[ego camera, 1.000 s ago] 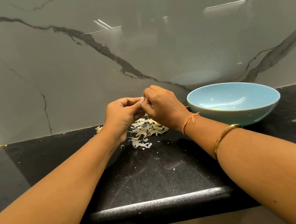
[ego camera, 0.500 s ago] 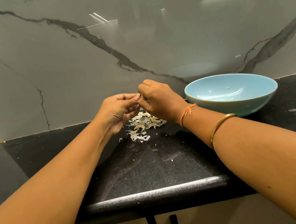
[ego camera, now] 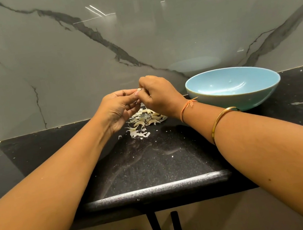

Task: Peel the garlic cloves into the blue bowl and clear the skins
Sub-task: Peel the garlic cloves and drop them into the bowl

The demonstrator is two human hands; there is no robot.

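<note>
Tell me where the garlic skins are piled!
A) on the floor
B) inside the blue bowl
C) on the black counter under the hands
C: the skins lie on the counter below the left hand and right hand, which pinch a clove; the bowl sits to their right.

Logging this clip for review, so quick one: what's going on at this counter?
A person is peeling garlic. The left hand and right hand meet above the black counter, both pinching a small pale piece, apparently a garlic clove. Below them lies a pile of skins, not yet cleared. The blue bowl stands to the right, apart from the hands; no cloves show inside it.
</note>
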